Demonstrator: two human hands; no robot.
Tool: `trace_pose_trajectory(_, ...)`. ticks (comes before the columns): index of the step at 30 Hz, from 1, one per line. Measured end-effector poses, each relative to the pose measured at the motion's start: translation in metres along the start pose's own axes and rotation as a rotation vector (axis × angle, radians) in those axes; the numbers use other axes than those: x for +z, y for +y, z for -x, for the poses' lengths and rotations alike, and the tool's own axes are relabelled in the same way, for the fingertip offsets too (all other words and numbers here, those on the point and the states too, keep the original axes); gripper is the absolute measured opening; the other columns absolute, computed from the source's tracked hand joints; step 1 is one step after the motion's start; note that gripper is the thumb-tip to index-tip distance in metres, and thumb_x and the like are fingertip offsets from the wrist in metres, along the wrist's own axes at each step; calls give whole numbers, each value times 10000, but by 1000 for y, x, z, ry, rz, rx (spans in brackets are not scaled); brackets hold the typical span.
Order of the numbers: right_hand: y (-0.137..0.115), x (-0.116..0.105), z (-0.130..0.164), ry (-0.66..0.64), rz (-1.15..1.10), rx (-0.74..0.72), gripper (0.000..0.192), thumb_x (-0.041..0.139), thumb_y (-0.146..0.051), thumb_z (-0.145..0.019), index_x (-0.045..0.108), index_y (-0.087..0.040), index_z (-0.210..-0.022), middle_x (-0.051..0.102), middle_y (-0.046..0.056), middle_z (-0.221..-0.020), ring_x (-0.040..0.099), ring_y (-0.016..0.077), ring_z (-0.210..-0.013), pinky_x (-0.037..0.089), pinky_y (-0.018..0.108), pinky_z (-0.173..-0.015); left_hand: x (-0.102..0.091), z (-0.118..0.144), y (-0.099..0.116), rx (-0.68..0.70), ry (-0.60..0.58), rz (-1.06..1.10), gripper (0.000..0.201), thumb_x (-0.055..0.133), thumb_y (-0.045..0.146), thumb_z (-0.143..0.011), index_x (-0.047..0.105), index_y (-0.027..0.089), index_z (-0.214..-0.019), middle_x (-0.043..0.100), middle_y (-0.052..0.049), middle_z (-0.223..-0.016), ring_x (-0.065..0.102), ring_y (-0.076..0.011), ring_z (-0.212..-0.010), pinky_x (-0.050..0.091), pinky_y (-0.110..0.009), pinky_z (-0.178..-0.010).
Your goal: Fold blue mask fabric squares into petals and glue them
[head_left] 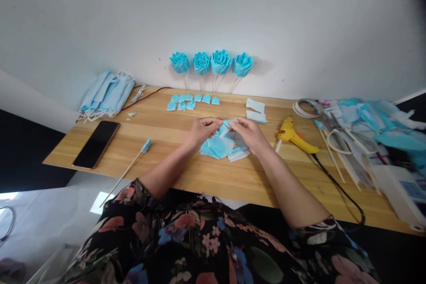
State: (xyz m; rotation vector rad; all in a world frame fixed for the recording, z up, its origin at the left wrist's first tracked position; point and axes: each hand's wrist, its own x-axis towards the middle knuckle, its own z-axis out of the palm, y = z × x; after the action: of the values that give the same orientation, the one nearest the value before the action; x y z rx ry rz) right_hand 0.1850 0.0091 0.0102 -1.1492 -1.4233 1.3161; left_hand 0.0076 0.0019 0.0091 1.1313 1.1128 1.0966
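Above the middle of the table, my left hand (205,132) and my right hand (249,134) pinch a small piece of blue mask fabric (226,123) between their fingertips. Both hands are closed on it, and the fingers cover part of it. Right below them lies a loose pile of blue and white fabric pieces (218,146). Beyond my hands, small blue petal-shaped pieces (206,99) are laid out in two rows. Two white fabric strips (255,105) lie to the right of these rows.
Several blue fabric flowers (201,63) on sticks lean against the wall. A mask stack (106,93), a phone (96,144) and a blue-tipped stick (128,168) are on the left. Rightward lie a yellow glue gun (296,137), a tape roll (308,108), scissors (349,137) and fabric scraps (382,120).
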Motion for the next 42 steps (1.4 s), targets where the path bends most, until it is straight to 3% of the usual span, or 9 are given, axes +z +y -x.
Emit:
trace_pose_trajectory(8,4,-2,-2,64,56,-28,306,745,-493,-710,696,-193,-740,667,-1,-679,565,142,-630,451,268,-612,0,-1,-2,5,-5,6,287,751,415,-725,690,134,-720,518,34,-514,433,-59,-472,323,-205,-482)
trace_pose_trajectory(20,8,-3,-3,48,110,-58,287,762,-479,-713,736,-199,-770,665,-11,-657,531,126,-582,406,255,-553,0,-1,-4,17,-18,26,281,766,410,-716,706,140,-763,527,37,-524,442,-60,-482,328,-204,-484)
trace_pose_trajectory(27,-2,0,0,84,-44,-45,437,686,-640,-753,721,-204,-756,717,26,-765,640,179,-742,521,317,-765,1,-1,-2,8,16,29,230,750,356,-745,680,138,-728,516,42,-509,433,-53,-460,329,-201,-480)
trace_pose_trajectory(30,-2,0,1,64,-82,-34,494,632,-692,-777,713,-205,-763,711,34,-763,647,189,-742,530,335,-788,1,0,-1,14,29,43,228,747,354,-749,677,138,-732,515,44,-508,436,-52,-456,332,-199,-477)
trace_pose_trajectory(42,5,-3,0,25,89,-14,351,724,-534,-734,653,-192,-704,612,-16,-647,513,130,-608,402,257,-581,1,2,2,20,15,38,231,746,354,-743,670,138,-709,512,41,-521,431,-54,-473,326,-210,-484)
